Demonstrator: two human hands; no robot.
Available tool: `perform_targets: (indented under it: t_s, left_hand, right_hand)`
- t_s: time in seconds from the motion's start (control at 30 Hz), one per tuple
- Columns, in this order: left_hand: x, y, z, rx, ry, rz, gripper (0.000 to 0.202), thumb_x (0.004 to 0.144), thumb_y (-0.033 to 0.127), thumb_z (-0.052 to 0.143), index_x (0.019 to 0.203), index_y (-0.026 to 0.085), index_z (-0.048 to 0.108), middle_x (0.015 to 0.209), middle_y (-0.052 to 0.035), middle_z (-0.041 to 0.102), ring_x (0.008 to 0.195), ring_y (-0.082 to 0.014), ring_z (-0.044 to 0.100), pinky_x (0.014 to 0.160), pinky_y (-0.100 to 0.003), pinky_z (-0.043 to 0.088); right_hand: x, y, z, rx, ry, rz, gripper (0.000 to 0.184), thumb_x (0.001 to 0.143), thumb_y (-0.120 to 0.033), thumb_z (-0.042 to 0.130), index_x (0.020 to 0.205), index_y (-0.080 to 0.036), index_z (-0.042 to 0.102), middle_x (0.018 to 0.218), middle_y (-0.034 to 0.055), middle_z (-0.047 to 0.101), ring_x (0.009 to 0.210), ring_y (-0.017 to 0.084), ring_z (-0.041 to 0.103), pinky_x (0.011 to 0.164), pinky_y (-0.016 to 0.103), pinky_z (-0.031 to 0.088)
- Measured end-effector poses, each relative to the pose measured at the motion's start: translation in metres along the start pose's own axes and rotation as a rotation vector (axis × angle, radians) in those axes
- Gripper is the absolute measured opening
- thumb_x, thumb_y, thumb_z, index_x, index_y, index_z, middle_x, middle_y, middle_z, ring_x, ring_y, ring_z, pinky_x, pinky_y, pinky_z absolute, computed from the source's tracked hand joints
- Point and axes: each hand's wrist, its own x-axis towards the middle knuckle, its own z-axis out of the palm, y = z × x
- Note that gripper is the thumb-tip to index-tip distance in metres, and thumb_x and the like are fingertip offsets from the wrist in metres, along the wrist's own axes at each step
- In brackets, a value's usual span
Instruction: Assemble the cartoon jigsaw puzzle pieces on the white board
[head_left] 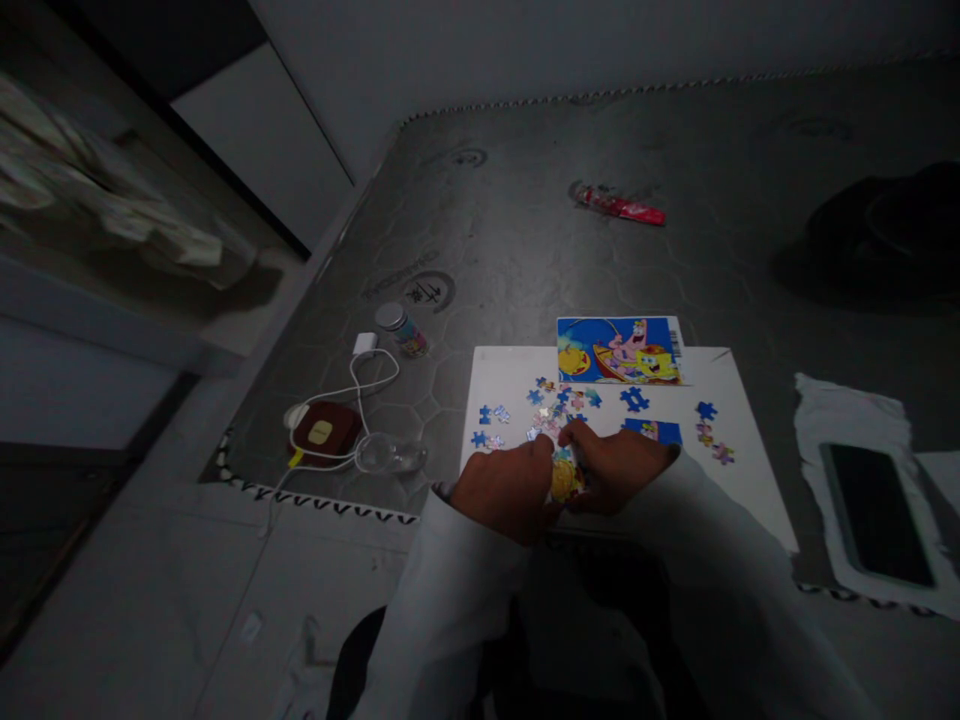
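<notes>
On the grey mattress (pixel 525 230) lies a white board (pixel 750 480) with a cartoon picture (pixel 619 350) at its far edge. At the near edge the left hand (pixel 506 490) and right hand (pixel 619 468) meet, each grip pinched shut on a joined puzzle section (pixel 564 478). It looks like light, thin card, likely to part at its joints, best held flat by the edges; loose pieces (pixel 634 399) lie just beyond

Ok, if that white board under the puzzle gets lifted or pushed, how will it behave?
The white board looks thin and flat, so it is probably light and a little bendy if lifted by one edge. Loose puzzle pieces lie on it, and any tilt would likely slide them off. The mat beneath looks textured, so a push may drag.
</notes>
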Motion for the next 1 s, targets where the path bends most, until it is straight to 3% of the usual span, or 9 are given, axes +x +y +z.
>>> perform_targets:
  t_s: [0.77,1.0]
  left_hand:
    - [0.0005,-0.0001,0.0016,0.005,0.017,-0.006,0.051,0.087,0.039,0.069,0.130,0.016,0.051,0.122,-0.0142,0.073,0.101,-0.0359,0.075,0.081,-0.051,0.061]
    - [-0.0016,0.0034,-0.0041,0.012,-0.012,-0.022,0.047,0.088,0.037,0.068,0.128,0.016,0.052,0.125,-0.0145,0.072,0.105,-0.0360,0.073,0.084,-0.050,0.061]
  right_hand:
    - [-0.0041,0.0011,-0.0047,-0.040,0.014,0.003,0.061,0.078,-0.046,0.074,0.133,-0.027,0.052,0.103,0.0134,0.077,0.099,0.038,0.071,0.068,0.038,0.047]
    - [-0.0045,0.0029,-0.0085,-0.065,0.052,-0.024,0.035,0.097,-0.040,0.050,0.126,-0.023,0.058,0.101,0.0169,0.077,0.100,0.036,0.071,0.072,0.039,0.045]
